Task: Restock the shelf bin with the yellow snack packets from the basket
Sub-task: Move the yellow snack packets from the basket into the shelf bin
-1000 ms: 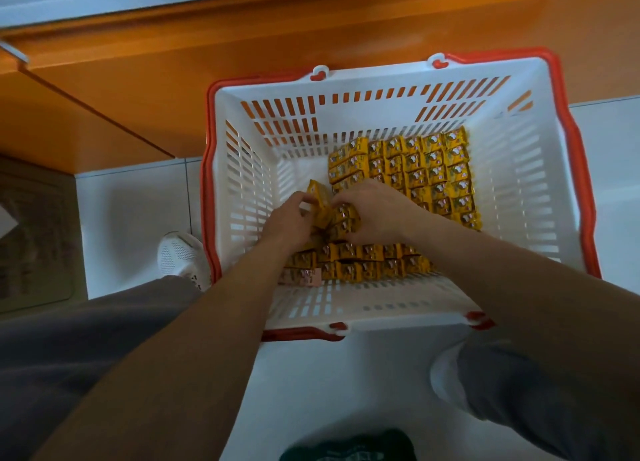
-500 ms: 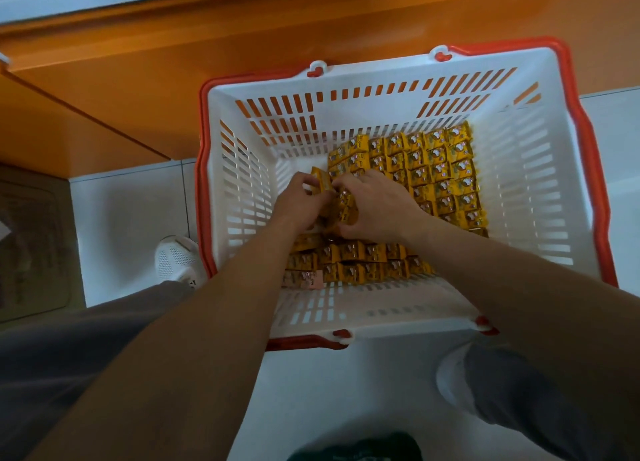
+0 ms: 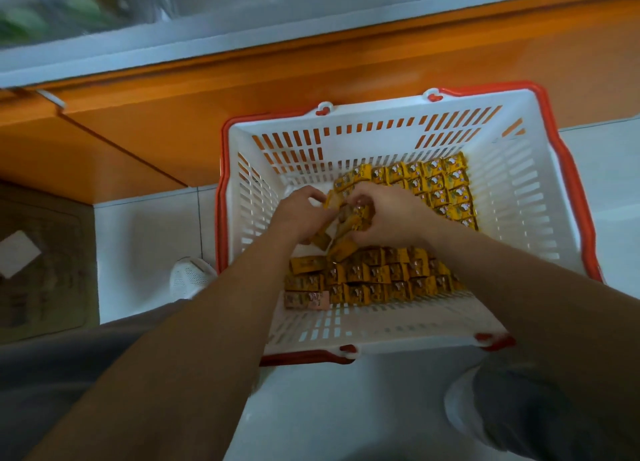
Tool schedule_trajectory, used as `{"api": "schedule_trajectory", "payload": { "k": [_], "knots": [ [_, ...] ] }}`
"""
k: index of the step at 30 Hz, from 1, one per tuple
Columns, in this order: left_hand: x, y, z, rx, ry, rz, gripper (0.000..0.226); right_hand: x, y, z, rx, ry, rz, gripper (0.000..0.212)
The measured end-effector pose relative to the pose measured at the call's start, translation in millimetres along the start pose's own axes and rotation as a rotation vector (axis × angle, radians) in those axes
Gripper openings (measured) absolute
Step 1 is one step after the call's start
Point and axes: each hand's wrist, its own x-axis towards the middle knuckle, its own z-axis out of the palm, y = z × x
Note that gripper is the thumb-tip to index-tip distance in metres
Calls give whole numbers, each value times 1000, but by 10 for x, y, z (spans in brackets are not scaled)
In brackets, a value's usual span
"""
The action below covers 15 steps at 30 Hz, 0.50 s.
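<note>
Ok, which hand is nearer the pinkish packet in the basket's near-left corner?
Left. The left hand is almost straight beyond the pinkish packet, gripping yellow snack packets; the right hand is farther right, gripping the same bunch.

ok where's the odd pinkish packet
In the head view the pinkish packet lies in the basket, at the left end of the nearest yellow packet row.

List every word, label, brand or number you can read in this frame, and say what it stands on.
No text can be read here.
yellow snack packets: each front carries a picture and print, too small and blurred to read.
white label on the brown cardboard: no legible text.
basket: no lettering shows on its walls or rim.
</note>
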Motion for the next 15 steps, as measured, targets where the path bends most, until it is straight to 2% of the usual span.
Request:
{"api": "schedule_trajectory", "payload": {
  "k": [2, 6, 9, 15],
  "knots": [
    [-146, 115, -129, 38, -28, 8, 19, -72, -60, -206, 90, -4, 24, 51],
    [-549, 411, -457, 123, -203, 88, 10, -330, -286, -683, 145, -59, 44, 52],
    [-950, 764, -771, 216, -318, 179, 14, -553, -518, -1052, 130, -84, 22, 55],
    [-1850, 1495, -1330, 252, -287, 377, 18, -1106, -1015, -1803, 181, 68, -36, 55]
  ]
}}
